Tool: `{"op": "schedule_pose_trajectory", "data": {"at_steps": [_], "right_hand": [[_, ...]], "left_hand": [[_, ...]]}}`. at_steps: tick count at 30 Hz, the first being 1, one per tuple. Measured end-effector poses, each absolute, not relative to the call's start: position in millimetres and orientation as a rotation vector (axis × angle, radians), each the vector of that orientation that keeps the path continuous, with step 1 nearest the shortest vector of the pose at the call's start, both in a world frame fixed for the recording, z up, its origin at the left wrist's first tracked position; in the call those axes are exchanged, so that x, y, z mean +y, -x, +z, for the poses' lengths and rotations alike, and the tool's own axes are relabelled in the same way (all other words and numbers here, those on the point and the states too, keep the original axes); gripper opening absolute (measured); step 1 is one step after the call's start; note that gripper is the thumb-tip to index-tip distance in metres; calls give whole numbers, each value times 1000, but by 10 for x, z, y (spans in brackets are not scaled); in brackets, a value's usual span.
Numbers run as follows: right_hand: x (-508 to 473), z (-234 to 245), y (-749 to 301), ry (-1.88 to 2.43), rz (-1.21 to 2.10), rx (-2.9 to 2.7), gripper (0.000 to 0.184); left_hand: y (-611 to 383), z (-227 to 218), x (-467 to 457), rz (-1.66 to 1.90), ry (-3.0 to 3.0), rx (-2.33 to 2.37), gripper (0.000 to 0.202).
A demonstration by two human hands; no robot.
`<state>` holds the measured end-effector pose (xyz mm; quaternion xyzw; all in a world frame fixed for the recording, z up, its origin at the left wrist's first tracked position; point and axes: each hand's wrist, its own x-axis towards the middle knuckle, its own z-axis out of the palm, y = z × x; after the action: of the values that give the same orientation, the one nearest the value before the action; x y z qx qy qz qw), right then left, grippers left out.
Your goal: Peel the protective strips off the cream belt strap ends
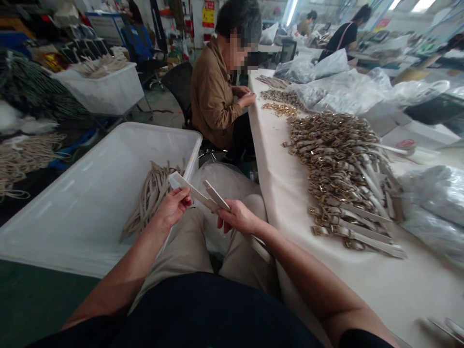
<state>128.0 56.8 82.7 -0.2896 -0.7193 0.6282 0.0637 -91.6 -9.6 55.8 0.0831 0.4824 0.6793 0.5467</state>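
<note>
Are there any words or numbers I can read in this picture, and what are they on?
No text can be read.
The red and yellow poster far at the back: too blurred to read.
The red round mark on the white flat sheet: too blurred to read.
The pale beige strap being held: no print shows.

1. I sit on a factory workshop floor, at the near edge of a long white worktable (290, 203) heaped with buckled straps (344, 164).
2. A white plastic bin (72, 203) of loose straps (148, 198) stands beside my left knee.
3. A co-worker (213, 96) sorts at the table's same edge; more people (344, 34) work behind, among bagged stock (326, 67) and coiled cord (21, 159).
</note>
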Motion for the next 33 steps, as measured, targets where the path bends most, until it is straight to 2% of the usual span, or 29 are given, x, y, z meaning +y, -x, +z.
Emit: {"op": "schedule_pose_trajectory", "data": {"at_steps": [8, 13, 14, 17, 19, 24, 27, 30, 33], "right_hand": [[567, 692, -1198, 845, 2046, -1906, 23], [515, 672, -1214, 779, 1756, -2026, 60], [511, 674, -1220, 776, 1691, -2069, 58], [512, 697, -1240, 770, 1601, -2233, 27], [510, 756, -1236, 753, 1639, -2223, 16], [457, 1130, -1057, 597, 1869, -1848, 33], [414, 1319, -899, 494, 1924, -1769, 38], [395, 1302, -836, 501, 1928, -1873, 35], [394, 1125, -883, 672, 1891, -2047, 23]], "left_hand": [[453, 439, -198, 1443, -170, 990, 26], [532, 456, -143, 1452, -41, 1014, 18], [527, 452, -141, 1444, -19, 1016, 17], [514, 478, -145, 1450, -32, 1047, 20], [581, 603, -147, 1499, -135, 1098, 20], [1113, 1423, -236, 1954, -602, 1223, 16], [1403, 1849, -387, 2236, -866, 1227, 21], [1502, 1795, -542, 2246, -722, 1252, 18], [1443, 1320, -666, 2067, -289, 1269, 12]]}}
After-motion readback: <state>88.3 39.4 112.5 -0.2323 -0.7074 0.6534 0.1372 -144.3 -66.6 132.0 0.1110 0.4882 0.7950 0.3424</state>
